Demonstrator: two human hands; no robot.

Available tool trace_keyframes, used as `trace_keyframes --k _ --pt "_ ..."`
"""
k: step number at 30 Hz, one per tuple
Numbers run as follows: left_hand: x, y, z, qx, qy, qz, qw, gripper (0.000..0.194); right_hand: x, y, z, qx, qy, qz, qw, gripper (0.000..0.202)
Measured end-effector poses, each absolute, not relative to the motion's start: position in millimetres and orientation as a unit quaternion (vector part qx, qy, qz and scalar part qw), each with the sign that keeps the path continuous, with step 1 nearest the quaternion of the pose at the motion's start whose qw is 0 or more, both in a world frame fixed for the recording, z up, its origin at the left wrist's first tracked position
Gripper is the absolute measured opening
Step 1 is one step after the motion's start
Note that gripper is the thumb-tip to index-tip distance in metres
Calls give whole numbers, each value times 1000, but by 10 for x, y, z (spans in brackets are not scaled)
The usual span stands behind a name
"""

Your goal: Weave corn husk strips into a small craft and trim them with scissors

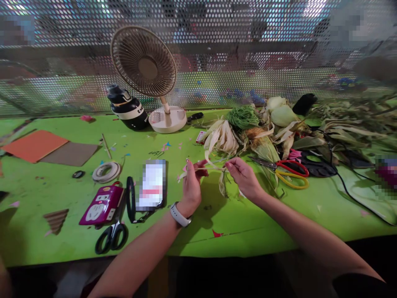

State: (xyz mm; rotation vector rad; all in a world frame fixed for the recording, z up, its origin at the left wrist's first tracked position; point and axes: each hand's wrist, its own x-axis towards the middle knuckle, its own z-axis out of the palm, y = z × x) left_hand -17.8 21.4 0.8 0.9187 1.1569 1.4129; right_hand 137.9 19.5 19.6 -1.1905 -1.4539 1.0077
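Note:
Between my two hands a thin pale husk strip (pixel 211 168) is stretched above the green table. My left hand (pixel 192 182), with a white watch band at the wrist, is closed on its left part, thumb raised. The fingertips of my right hand (pixel 243 177) pinch its other end. A curled piece of dried husk (pixel 222 184) hangs beside my right fingers. Just beyond my hands lies a bundle of pale corn husks (pixel 223 138), with a green stringy bundle (pixel 242 117) behind it. Red-and-yellow scissors (pixel 291 173) lie partly open to the right of my right hand.
A fan (pixel 167 120) and a black bottle (pixel 132 111) stand at the back by the perforated metal screen (pixel 211 54). On the left are a phone (pixel 151 184), tape roll (pixel 106 171), purple case (pixel 102 205), black scissors (pixel 111 238) and orange paper (pixel 35 145). A cable (pixel 347 190) runs right.

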Motion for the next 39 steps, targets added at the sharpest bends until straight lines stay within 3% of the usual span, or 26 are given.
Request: trace_keyframes --k 5,9,12,18,21,28,33,39 --pt "-149 234 116 294 406 608 616 41 1460 215 201 -454 -527 525 490 32" --pt "-287 362 233 219 408 675 574 31 1574 275 222 -434 -524 527 510 31" --pt "-468 495 321 177 440 701 532 37 1653 320 270 -431 -536 508 519 32" --pt "-463 398 347 518 481 515 484 34 1668 316 277 -420 -586 500 480 33" --pt "-341 260 322 562 436 469 524 35 1615 281 246 -416 -618 487 456 32" --pt "-248 180 222 456 415 463 637 22 1530 231 245 -423 -656 467 415 33" --pt "-197 170 254 392 437 507 631 17 1509 193 274 -441 -670 467 373 27" --pt "-193 176 320 323 454 543 628 25 1488 131 354 -490 -664 464 322 32"
